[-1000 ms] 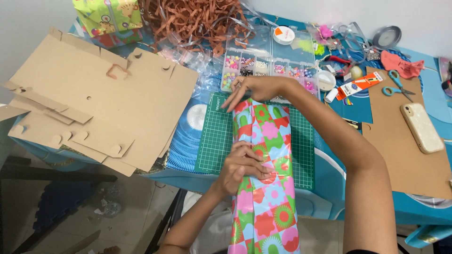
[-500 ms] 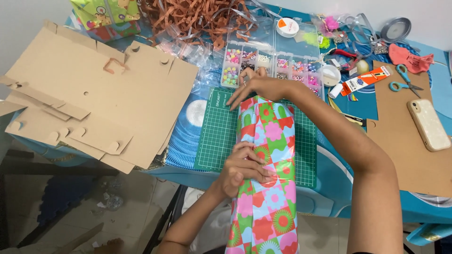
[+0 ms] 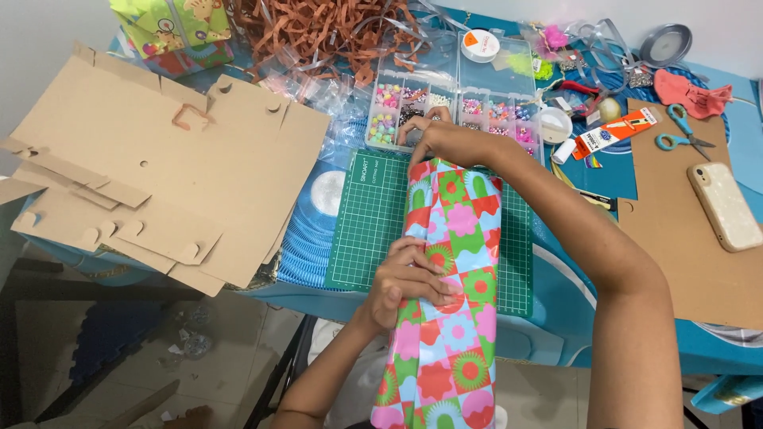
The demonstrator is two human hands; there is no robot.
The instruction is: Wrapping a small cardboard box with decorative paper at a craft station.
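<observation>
Paper (image 3: 453,262) looks glossy, slippery, crease-prone; your left hand (image 3: 405,282) presses its six-o'clock edge, right hand (image 3: 445,143) pinches the twelve-o'clock end.

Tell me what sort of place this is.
Probably a home craft or gift-wrapping table: a green gridded cutting mat, a clear plastic compartment box of coloured beads, blue-handled scissors, and a flower-patterned wrapped package under both hands.
</observation>
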